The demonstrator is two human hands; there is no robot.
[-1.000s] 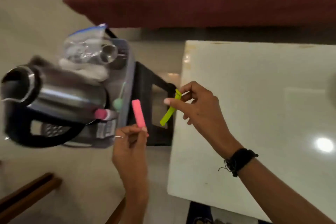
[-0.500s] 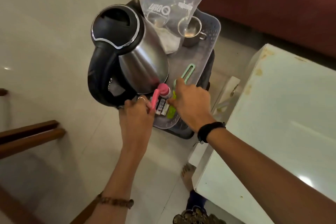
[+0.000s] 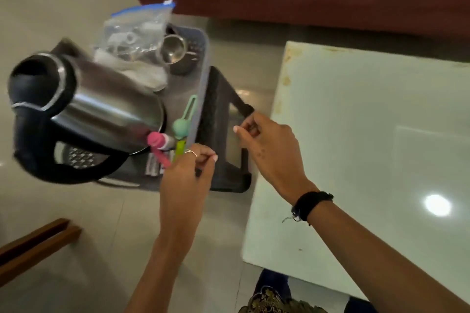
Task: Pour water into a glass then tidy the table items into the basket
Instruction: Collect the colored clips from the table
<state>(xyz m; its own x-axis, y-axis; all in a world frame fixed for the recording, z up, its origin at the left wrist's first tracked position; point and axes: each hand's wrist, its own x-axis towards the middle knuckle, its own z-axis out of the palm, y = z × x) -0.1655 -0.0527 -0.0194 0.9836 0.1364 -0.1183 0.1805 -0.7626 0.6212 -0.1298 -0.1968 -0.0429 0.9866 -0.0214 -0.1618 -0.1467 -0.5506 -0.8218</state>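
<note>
Both hands hover loosely curled, holding nothing: left hand (image 3: 188, 170) beside one pink clip (image 3: 160, 156) and one lime-green clip (image 3: 179, 150) in the grey plastic basket (image 3: 201, 84); right hand (image 3: 269, 146) nearer the white glossy bench (image 3: 368, 134) edge.

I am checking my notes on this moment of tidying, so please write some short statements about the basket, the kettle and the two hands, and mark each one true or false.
1. The kettle lies tilted in the basket. True.
2. The right hand holds the yellow-green clip. False: that clip lies in the basket, and the right hand holds nothing.
3. A metal cup sits at the far end of the basket, beside a zip bag. True.
4. The pink clip lies on the white table. False: it is in the basket, near the left hand.
5. The basket stands on the white table. False: it stands on the floor beside the table.
</note>
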